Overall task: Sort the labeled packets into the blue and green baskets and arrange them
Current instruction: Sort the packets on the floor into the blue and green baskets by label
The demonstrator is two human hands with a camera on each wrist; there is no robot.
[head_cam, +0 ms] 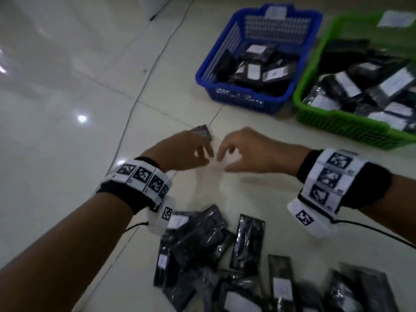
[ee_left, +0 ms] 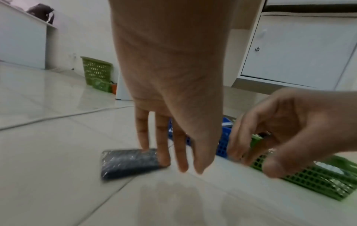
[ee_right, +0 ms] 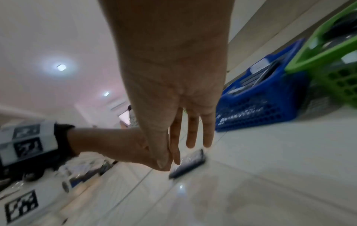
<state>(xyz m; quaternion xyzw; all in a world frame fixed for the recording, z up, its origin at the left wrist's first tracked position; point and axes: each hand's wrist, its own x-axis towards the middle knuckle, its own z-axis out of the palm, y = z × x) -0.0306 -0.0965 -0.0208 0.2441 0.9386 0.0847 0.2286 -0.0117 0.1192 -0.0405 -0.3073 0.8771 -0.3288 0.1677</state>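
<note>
A small dark wrapped packet (head_cam: 202, 131) (ee_left: 127, 163) (ee_right: 190, 163) sits low on the white tiled floor. My left hand (head_cam: 202, 154) (ee_left: 181, 160) reaches down with straight fingers that touch the packet's near edge. My right hand (head_cam: 227, 154) (ee_right: 185, 152) hovers just to the right of it. Its thumb lies against the forefinger, the other fingers hang down, and nothing shows in it. The blue basket (head_cam: 238, 95) (ee_right: 251, 110) and the green basket (head_cam: 337, 124) (ee_left: 318, 180) stand side by side beyond the hands, both with labeled packets inside.
A loose pile of several dark labeled packets (head_cam: 202, 239) lies on the floor near me, below the wrists. A thin cable (head_cam: 144, 82) runs across the tiles on the left. A white cabinet (ee_left: 299, 50) and a second green basket (ee_left: 96, 71) stand further off.
</note>
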